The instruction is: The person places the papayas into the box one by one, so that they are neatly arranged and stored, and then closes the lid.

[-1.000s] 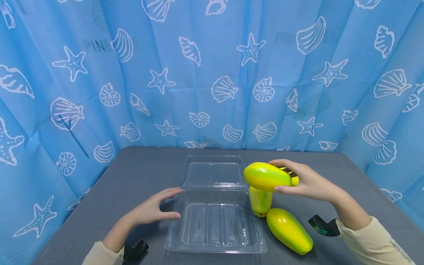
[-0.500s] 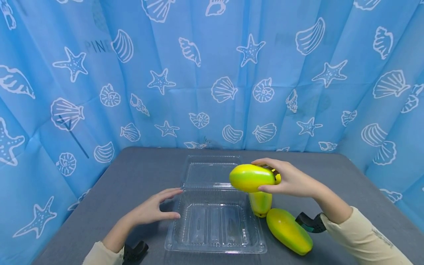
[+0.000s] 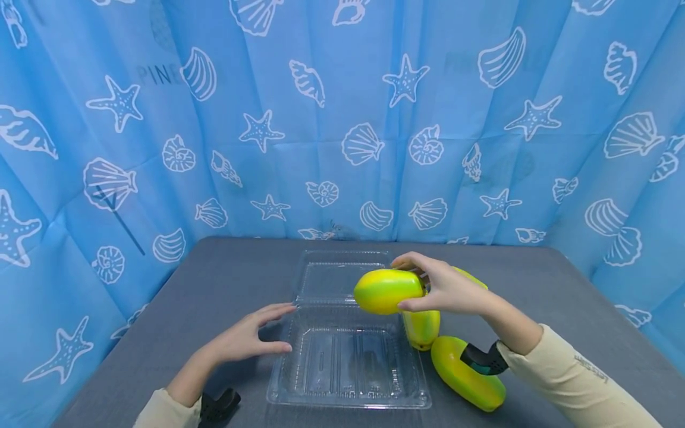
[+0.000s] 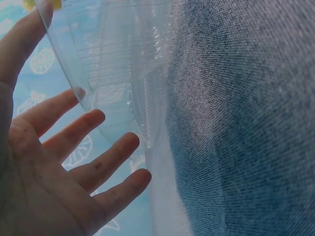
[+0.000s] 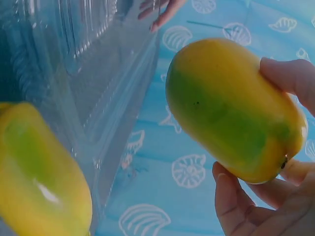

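In the head view my right hand [image 3: 444,288] holds a yellow-green papaya [image 3: 386,291] by its near end, above the right rear part of a clear plastic clamshell box [image 3: 342,401]. Thumb and fingers wrap that papaya [image 5: 231,108] in the right wrist view. My left hand [image 3: 246,336] is at the box's left side, thumb and fingers spread. In the left wrist view the fingertips of the left hand [image 4: 64,162] are at the box's clear rim [image 4: 61,69]; whether all touch cannot be told. The box's lid [image 3: 342,276] lies folded back.
Right of the box lie a papaya [image 3: 421,330] against its side and another papaya [image 3: 471,380], partly behind the right wrist's black camera [image 3: 484,359]. Another yellow piece [image 3: 471,276] shows behind the right hand. A blue shell-patterned curtain [image 3: 342,148] hangs behind the grey table [image 3: 230,273].
My right hand has carried the papaya leftward, from beside the box to over its right rear part. A yellow piece behind the hand has come into view. My left hand has stayed still.
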Motion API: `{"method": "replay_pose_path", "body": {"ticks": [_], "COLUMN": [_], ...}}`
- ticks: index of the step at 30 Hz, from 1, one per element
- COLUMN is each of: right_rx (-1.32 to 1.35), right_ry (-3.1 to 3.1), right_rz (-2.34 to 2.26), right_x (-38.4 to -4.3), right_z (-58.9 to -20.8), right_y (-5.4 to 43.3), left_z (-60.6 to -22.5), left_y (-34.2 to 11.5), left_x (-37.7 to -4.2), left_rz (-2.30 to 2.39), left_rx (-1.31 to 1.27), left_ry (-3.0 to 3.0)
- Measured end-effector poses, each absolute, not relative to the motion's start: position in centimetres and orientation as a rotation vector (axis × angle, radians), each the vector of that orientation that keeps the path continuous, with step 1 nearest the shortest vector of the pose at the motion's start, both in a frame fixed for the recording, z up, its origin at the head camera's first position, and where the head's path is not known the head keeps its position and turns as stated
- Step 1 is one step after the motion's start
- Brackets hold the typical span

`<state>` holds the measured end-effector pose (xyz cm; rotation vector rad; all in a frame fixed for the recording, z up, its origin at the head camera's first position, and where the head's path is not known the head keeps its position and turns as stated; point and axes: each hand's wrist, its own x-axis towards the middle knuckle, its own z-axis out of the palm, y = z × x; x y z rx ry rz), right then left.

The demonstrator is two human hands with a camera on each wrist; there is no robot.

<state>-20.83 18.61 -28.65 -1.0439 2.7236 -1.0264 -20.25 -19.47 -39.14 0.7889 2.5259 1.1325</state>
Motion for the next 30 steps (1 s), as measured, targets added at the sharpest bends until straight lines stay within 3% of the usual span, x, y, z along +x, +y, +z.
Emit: {"method": "replay_pose_path", "body": {"ticks": [30], "right_rx": [-1.156], "right_ry": [2.622], "right_rz": [-0.896], "right_x": [-22.2], "right_z": [-30.1], "right_y": [13.3], "left_z": [-39.1], "left_y": [-19.5], "left_x": [-20.2], "left_rz": [1.136], "left_rx": [0.794], "left_ry": [2.536]}}
